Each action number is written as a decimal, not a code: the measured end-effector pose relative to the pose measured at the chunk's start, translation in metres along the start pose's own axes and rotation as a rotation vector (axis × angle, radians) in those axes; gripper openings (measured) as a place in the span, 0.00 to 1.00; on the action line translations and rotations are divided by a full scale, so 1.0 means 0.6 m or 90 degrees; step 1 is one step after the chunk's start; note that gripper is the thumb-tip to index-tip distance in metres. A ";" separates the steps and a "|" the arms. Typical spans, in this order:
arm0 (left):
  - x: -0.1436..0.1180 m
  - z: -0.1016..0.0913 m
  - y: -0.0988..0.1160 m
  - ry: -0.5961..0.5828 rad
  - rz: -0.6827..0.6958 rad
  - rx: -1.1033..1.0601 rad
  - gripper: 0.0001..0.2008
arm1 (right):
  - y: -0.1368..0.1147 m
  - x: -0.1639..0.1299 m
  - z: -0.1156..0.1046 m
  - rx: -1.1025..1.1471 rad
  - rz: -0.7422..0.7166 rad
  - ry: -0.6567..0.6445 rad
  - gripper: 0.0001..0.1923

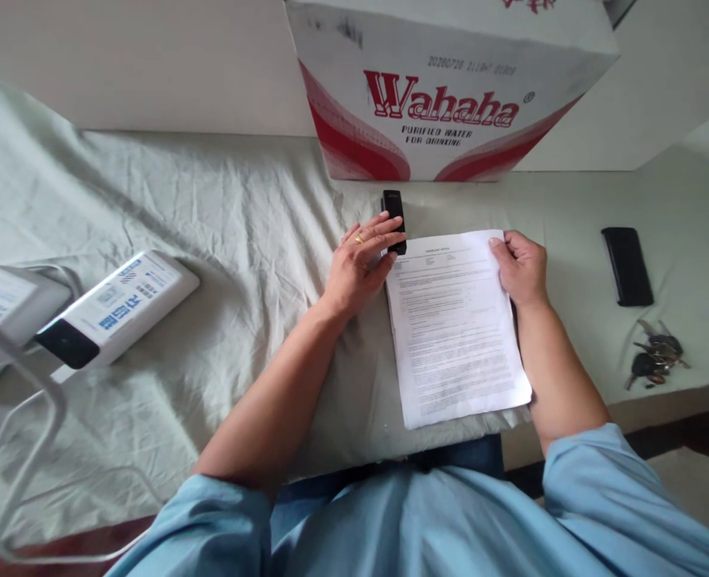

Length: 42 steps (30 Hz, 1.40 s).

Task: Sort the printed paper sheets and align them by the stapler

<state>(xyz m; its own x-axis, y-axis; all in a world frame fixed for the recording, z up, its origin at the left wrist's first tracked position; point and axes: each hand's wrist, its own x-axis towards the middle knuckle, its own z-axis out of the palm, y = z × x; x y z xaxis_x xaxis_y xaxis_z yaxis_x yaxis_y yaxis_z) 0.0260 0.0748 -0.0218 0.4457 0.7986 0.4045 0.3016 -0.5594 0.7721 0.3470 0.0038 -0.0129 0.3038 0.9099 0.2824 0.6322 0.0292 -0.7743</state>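
A stack of printed paper sheets point(456, 336) lies before me at the table's front edge, its lower edge near my body. At its upper right corner my right hand point(521, 266) pinches the sheets, thumb on top and the other fingers curled out of sight. A small black stapler point(392, 205) sits at the stack's upper left corner. My left hand point(363, 260) is closed over the stapler, with fingers across its top and the thumb by its near end. Whether the paper corner is inside the stapler's jaws, I cannot tell.
A Wahaha water carton point(450, 104) stands behind the paper. To the right lie a black phone-like slab point(628, 267) and a bunch of keys point(655, 355). White power banks point(129, 300) and white cables point(47, 433) are at the left on a wrinkled cloth point(239, 208).
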 end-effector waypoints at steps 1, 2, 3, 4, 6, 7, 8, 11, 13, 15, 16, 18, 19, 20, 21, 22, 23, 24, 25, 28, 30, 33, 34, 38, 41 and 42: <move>0.000 0.000 -0.001 0.000 -0.001 -0.006 0.15 | 0.000 0.000 -0.001 0.003 0.000 -0.005 0.29; 0.000 -0.001 -0.002 0.001 -0.003 -0.012 0.16 | 0.001 0.000 -0.002 0.007 0.001 -0.007 0.29; 0.000 -0.001 -0.002 0.002 -0.006 -0.018 0.16 | 0.002 0.000 -0.003 0.010 0.001 -0.007 0.28; 0.000 -0.002 -0.002 0.001 -0.010 -0.021 0.16 | 0.002 0.001 -0.004 0.012 0.002 -0.006 0.28; 0.000 -0.003 -0.001 -0.003 -0.022 -0.015 0.17 | 0.003 0.001 -0.004 0.016 0.002 -0.007 0.29; -0.001 -0.004 0.002 -0.008 -0.030 -0.001 0.17 | 0.003 0.001 -0.003 0.016 0.002 -0.008 0.29; -0.001 -0.005 0.005 -0.014 -0.040 0.019 0.17 | 0.003 0.001 -0.003 0.017 0.002 -0.008 0.29; -0.004 -0.007 0.022 -0.028 -0.060 0.102 0.16 | 0.001 0.001 -0.001 0.024 0.003 -0.010 0.29; -0.006 -0.007 0.034 -0.025 -0.057 0.145 0.16 | -0.001 0.001 0.000 0.028 0.003 -0.010 0.30; -0.006 -0.006 0.042 -0.015 -0.052 0.166 0.16 | -0.004 0.001 0.001 0.029 0.003 -0.008 0.30; -0.006 -0.005 0.043 -0.010 -0.054 0.168 0.16 | -0.005 0.001 0.000 0.030 0.001 -0.007 0.30; -0.005 -0.005 0.039 -0.009 -0.065 0.150 0.16 | -0.006 0.002 -0.002 0.038 -0.002 -0.011 0.30; -0.005 -0.005 0.034 -0.013 -0.069 0.130 0.16 | -0.006 0.002 -0.004 0.047 -0.002 -0.019 0.29; -0.005 -0.005 0.028 -0.016 -0.068 0.101 0.16 | -0.006 0.001 -0.006 0.059 -0.001 -0.034 0.28; -0.005 -0.006 0.022 -0.018 -0.060 0.065 0.15 | -0.007 0.001 -0.008 0.074 0.004 -0.055 0.27; -0.005 -0.007 0.017 -0.014 -0.046 0.022 0.15 | -0.007 0.000 -0.010 0.090 0.011 -0.081 0.26; -0.006 -0.008 0.012 -0.006 -0.033 -0.020 0.16 | -0.008 -0.002 -0.013 0.106 0.021 -0.109 0.25; -0.007 -0.009 0.009 0.007 -0.026 -0.058 0.16 | -0.010 -0.003 -0.015 0.124 0.035 -0.138 0.24; -0.008 -0.009 0.008 0.025 -0.030 -0.091 0.18 | -0.012 -0.005 -0.016 0.146 0.053 -0.166 0.23; -0.010 -0.013 0.010 0.108 -0.117 -0.135 0.21 | -0.019 -0.008 -0.020 0.232 0.117 -0.198 0.22; -0.009 -0.018 0.016 0.140 -0.200 -0.140 0.20 | -0.023 -0.008 -0.021 0.288 0.150 -0.169 0.21; -0.004 -0.028 0.025 0.100 -0.269 -0.143 0.26 | -0.027 -0.009 -0.026 0.341 0.196 -0.165 0.21; -0.002 -0.031 0.028 0.077 -0.276 -0.143 0.27 | -0.030 -0.010 -0.029 0.351 0.214 -0.188 0.21; 0.002 -0.039 0.039 0.009 -0.280 -0.126 0.29 | -0.044 -0.022 -0.038 0.380 0.285 -0.265 0.20; 0.001 -0.043 0.045 -0.018 -0.272 -0.133 0.32 | -0.053 -0.031 -0.040 0.407 0.304 -0.236 0.22; 0.000 -0.044 0.046 -0.028 -0.270 -0.143 0.33 | -0.053 -0.033 -0.040 0.413 0.299 -0.221 0.24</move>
<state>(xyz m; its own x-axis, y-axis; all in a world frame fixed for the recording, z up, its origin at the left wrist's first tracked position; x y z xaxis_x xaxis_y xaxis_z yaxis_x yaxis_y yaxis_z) 0.0118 0.0652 0.0124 0.3596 0.9330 0.0127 0.2780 -0.1201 0.9530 0.3380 -0.0252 0.0197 0.1296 0.9586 -0.2536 -0.0661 -0.2468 -0.9668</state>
